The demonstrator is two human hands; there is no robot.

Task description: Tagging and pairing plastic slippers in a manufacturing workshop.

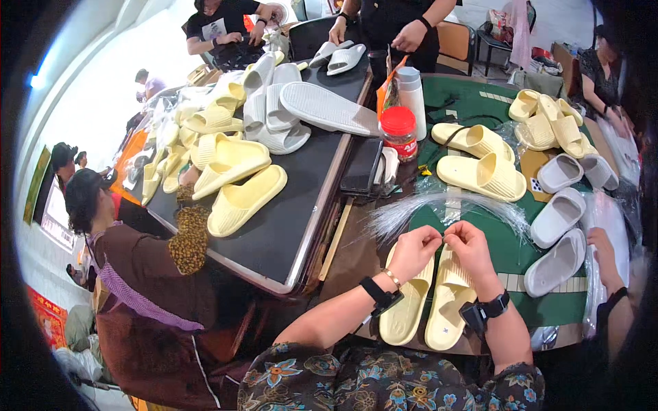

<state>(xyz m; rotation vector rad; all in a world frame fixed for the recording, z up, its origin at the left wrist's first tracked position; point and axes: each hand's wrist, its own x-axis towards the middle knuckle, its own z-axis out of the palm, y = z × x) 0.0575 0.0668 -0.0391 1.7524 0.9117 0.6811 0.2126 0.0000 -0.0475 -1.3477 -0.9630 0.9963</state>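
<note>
- The left hand (413, 252) and right hand (468, 248) meet fingertip to fingertip above a pair of pale yellow slippers (428, 301), each pinching something too thin to make out.
- The pair lies side by side at the near edge of the green table (541, 308), partly hidden by both wrists.
- A fan of clear plastic strands (439, 205) spreads just beyond the hands.
- Two more yellow slippers (480, 161) lie farther back; grey slippers (558, 236) sit to the right.
- A red-lidded jar (399, 131) and a phone (362, 166) stand near the dark table (288, 233), which is heaped with slippers.
- Another person's sleeve (164, 274) crosses the lower left.
</note>
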